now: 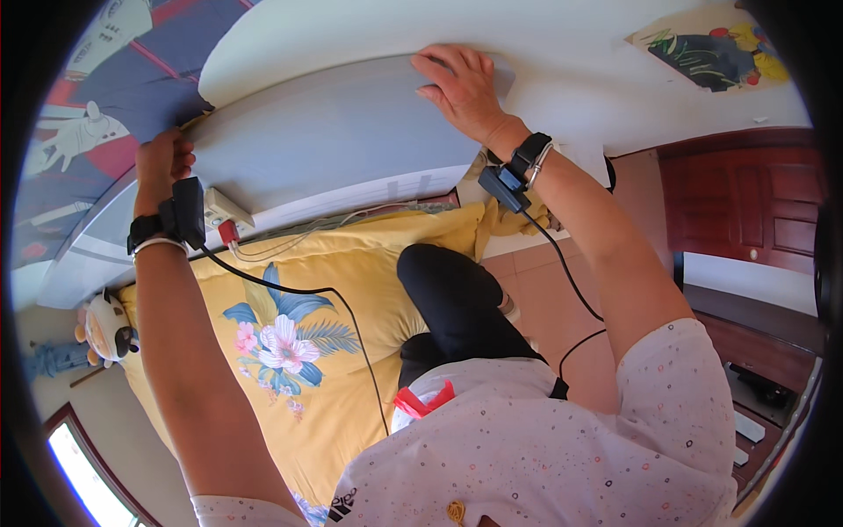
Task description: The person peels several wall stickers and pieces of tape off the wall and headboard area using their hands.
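A long, smooth grey sheet (325,132) stretches across the white wall above the bed, with a paler band along its lower side. I cannot tell whether it is paper or a stiff panel. At its left end, my left hand (163,162) is closed with curled fingers at the edge, next to the patterned wall covering (88,114). Farther right, my right hand (461,86) grips the upper edge near the sheet's right end, fingers bent over it and thumb on the front. A pale socket block (226,211) with a red plug (228,232) sits below the sheet.
Yellow flowered bedding (351,329) lies under my bent, black-clad leg (457,299). White cables (307,233) run along the bed's wall side. A plush toy (107,327) rests at the left. Right are a tiled floor (606,272), a red-brown door (746,202) and a wall picture (716,53).
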Demonstrator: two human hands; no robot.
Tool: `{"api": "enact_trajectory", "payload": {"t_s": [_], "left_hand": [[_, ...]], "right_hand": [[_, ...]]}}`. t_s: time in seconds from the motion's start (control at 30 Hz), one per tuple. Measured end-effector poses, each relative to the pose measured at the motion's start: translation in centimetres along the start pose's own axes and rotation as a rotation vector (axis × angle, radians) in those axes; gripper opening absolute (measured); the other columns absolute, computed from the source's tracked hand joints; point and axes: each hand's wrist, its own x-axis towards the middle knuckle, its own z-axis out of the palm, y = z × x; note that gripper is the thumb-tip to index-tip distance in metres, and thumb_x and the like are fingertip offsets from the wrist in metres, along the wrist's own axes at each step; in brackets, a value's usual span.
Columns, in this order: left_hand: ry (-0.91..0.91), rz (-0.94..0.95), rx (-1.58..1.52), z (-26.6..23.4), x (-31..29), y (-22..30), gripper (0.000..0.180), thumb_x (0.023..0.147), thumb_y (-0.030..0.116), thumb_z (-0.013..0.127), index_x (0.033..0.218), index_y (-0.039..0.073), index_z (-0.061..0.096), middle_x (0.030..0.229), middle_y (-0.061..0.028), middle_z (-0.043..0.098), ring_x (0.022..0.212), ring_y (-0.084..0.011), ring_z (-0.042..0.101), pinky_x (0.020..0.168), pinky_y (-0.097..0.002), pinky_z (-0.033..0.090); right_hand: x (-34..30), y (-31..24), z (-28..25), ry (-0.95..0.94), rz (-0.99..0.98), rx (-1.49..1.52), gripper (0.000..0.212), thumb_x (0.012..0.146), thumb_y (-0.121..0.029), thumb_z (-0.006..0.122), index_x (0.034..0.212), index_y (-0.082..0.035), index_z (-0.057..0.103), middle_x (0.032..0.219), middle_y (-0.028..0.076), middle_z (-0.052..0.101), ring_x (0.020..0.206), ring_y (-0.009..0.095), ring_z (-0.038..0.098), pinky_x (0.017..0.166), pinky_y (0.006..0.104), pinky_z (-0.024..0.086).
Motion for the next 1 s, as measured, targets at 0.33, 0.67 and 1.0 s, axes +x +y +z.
{"api": "enact_trajectory", "payload": {"t_s": [0.33, 0.67, 1.0], "left_hand": [[-0.034, 0.023, -0.086, 0.0, -1.7, 0.5, 0.018, 0.079, 0.021, 0.049, 0.073, 0.004, 0.052, 0.058, -0.0077, 0.055, 0.042, -0.0161, 0.051, 0.036, -0.0270, 0.036], [0.046, 0.017, -0.058, 0.5, -1.8, 1.0, 0.019, 0.077, 0.020, 0.044, 0.072, 0.003, 0.050, 0.053, -0.0111, 0.053, 0.036, -0.0203, 0.050, 0.031, -0.0297, 0.033], [0.217, 0.005, -0.038, 2.8, -4.2, 2.0, 0.024, 0.081, 0.024, 0.043, 0.070, 0.003, 0.047, 0.050, -0.0106, 0.051, 0.034, -0.0199, 0.049, 0.030, -0.0294, 0.035]], "right_hand": [[0.4, -0.5, -0.6, -0.057, 0.010, -0.028, 0.041, 0.070, -0.014, 0.065, 0.109, -0.015, 0.053, 0.108, 0.002, 0.048, 0.105, 0.021, 0.042, 0.087, 0.0385, 0.027], [0.8, 0.0, -0.4, -0.053, 0.018, -0.011, 0.041, 0.070, -0.014, 0.064, 0.110, -0.014, 0.053, 0.109, 0.002, 0.048, 0.103, 0.021, 0.043, 0.087, 0.0379, 0.027], [-0.3, 0.7, -1.5, -0.045, -0.069, 0.116, 0.049, 0.067, -0.007, 0.061, 0.115, -0.003, 0.049, 0.118, 0.009, 0.046, 0.109, 0.026, 0.041, 0.091, 0.0399, 0.027]]}}
